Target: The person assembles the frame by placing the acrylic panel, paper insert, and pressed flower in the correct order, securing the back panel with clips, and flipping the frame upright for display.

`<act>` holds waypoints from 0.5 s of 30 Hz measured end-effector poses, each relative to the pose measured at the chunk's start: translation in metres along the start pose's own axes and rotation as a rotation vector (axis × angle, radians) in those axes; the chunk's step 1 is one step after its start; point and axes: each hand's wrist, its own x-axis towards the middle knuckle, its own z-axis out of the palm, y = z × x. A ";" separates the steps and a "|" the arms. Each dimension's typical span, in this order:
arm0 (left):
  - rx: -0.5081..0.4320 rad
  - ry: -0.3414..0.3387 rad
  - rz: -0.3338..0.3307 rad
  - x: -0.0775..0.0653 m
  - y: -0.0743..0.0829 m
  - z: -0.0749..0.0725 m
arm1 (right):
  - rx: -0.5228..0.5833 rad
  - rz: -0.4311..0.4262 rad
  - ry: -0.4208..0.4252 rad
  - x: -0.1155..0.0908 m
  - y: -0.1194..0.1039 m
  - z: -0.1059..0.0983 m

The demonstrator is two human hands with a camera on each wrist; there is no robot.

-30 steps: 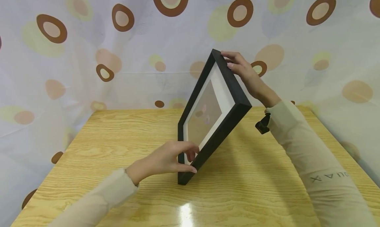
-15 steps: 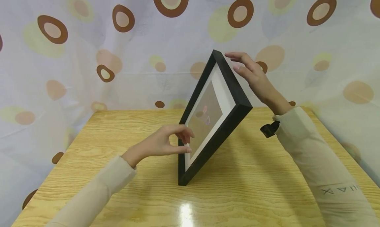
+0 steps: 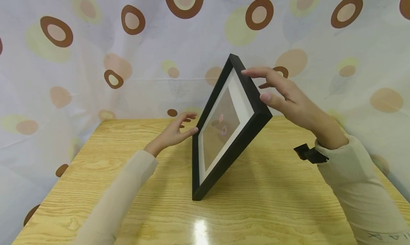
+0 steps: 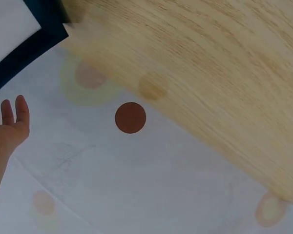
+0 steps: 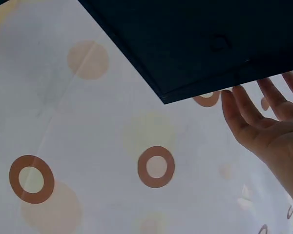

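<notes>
A black picture frame (image 3: 231, 159) with a white mat and a brownish picture stands tilted, leaning back, on the wooden table. My left hand (image 3: 173, 134) is at its left side, fingers loosely extended, the thumb tip by the frame's edge; whether it touches is unclear. Beside the upper right edge is my right hand (image 3: 293, 100), fingers spread and slightly bent, gripping nothing. In the left wrist view the fingers of the left hand (image 4: 10, 129) are apart from the frame corner (image 4: 49, 29). From the right wrist, the frame's dark back (image 5: 200, 44) shows above the right fingertips (image 5: 228, 97).
The wooden table (image 3: 128, 166) reaches back to a hanging cloth (image 3: 147, 52) with brown, peach and yellow spots. A black strap (image 3: 309, 154) sits at the right sleeve's cuff. What props the frame from behind is hidden.
My left hand has left the frame's lower edge and moved up to its left side. My right hand has come off the upper edge and moved down and right. The frame stays put.
</notes>
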 end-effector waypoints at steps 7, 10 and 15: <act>-0.050 -0.019 -0.115 0.010 -0.018 0.008 | -0.049 -0.005 -0.062 -0.002 -0.008 0.001; -0.045 -0.041 -0.142 0.014 -0.025 0.014 | -0.048 0.005 -0.061 -0.002 -0.009 0.002; -0.048 -0.069 -0.148 0.017 -0.029 0.022 | -0.046 0.014 -0.066 -0.003 -0.009 0.002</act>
